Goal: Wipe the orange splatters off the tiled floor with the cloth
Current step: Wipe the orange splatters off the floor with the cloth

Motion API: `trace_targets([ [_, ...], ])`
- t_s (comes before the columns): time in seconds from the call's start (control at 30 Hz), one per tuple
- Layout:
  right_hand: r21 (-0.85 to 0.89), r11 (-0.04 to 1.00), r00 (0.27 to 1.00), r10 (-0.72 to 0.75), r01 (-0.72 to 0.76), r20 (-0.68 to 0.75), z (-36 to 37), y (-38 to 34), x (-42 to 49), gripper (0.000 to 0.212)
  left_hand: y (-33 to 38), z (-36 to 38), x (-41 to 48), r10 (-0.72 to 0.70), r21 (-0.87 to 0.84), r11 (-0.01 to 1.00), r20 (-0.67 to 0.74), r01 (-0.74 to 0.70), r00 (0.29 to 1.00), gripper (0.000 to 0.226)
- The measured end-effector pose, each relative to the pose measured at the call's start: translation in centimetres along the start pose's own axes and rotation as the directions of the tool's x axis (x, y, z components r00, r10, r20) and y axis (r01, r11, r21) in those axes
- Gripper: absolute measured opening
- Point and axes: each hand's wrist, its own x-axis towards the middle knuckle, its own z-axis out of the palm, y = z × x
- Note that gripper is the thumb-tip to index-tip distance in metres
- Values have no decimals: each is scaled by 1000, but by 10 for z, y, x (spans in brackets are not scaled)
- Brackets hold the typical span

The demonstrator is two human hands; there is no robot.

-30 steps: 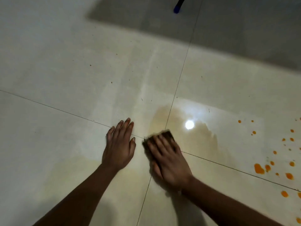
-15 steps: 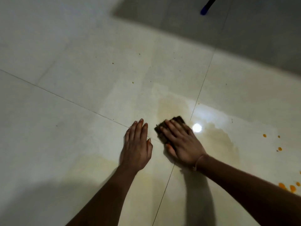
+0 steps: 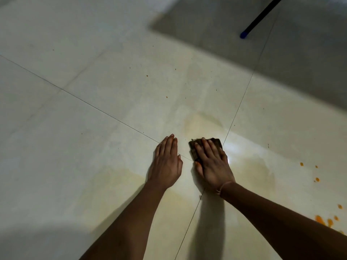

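My right hand (image 3: 212, 164) presses flat on a dark brown cloth (image 3: 216, 142), which lies on the pale tiled floor (image 3: 93, 166) just left of a grout line. Only the cloth's far edge and left side show past my fingers. My left hand (image 3: 166, 162) rests flat on the tile beside it, palm down, fingers together, holding nothing. Orange splatters (image 3: 322, 220) sit at the right edge, with smaller drops (image 3: 308, 166) above them and tiny specks (image 3: 166, 97) farther out. A faint yellowish wet smear (image 3: 259, 169) surrounds the cloth.
A dark stick with a blue tip (image 3: 244, 35) touches the floor at the top right, inside a shadowed grey area (image 3: 281, 53). Grout lines cross near my hands. A bright light reflection (image 3: 228, 147) glares on the wet tile right of the cloth.
My right hand has pushed the cloth away from me and leftward across the grout line. The view has swung left, so most orange splatters have slid to the right edge.
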Motion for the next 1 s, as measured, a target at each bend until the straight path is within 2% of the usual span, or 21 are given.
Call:
trace_targets([
  [0.07,-1,1000,999,-28,28,26,1,-9,-11,68,-2,-5,0,36,-80,996,-3,-37,999,61],
  [0.17,-39,987,983,-149,154,104,4,-12,-43,65,-16,-21,-8,39,-195,980,-12,-40,999,69],
  [0.23,-32,984,977,-172,177,128,2,-12,-62,63,-31,-34,-22,-44,-151,988,17,46,999,85],
  [0.3,-35,982,971,-175,183,160,-9,-14,-66,63,-43,-48,-31,-115,-49,991,176,126,978,106],
  [0.37,-50,975,965,-204,215,162,-14,-14,-61,63,-48,-52,-34,-141,16,990,289,143,947,124],
  [0.53,-27,947,940,-314,320,135,-14,-28,-1,67,-49,-50,-27,-146,18,989,334,149,931,132],
  [0.63,-10,958,952,-283,286,117,-20,-56,58,73,-58,-65,-20,-138,64,990,378,123,915,130],
  [0.7,-1,962,960,-274,275,63,-17,-63,55,69,-69,-77,-13,-194,149,977,341,150,920,138],
  [0.73,23,932,931,-362,361,46,-11,-65,38,66,-77,-81,-8,-248,182,963,325,197,912,144],
  [0.8,40,801,799,-598,597,60,2,-65,-6,63,-92,-83,-3,-314,184,946,337,265,888,152],
  [0.87,30,702,696,-710,711,108,4,-59,8,62,-97,-78,-2,-298,166,953,350,254,888,152],
  [0.9,-4,690,687,-721,724,90,-1,-66,37,62,-99,-77,-3,-287,166,956,358,241,889,152],
  [0.93,-27,737,738,-674,675,45,-5,-73,71,63,-99,-77,-4,-280,166,958,369,234,886,152],
  [1.0,0,880,879,-474,475,50,-21,-81,135,64,-100,-78,-5,-273,170,960,375,224,886,149],
])
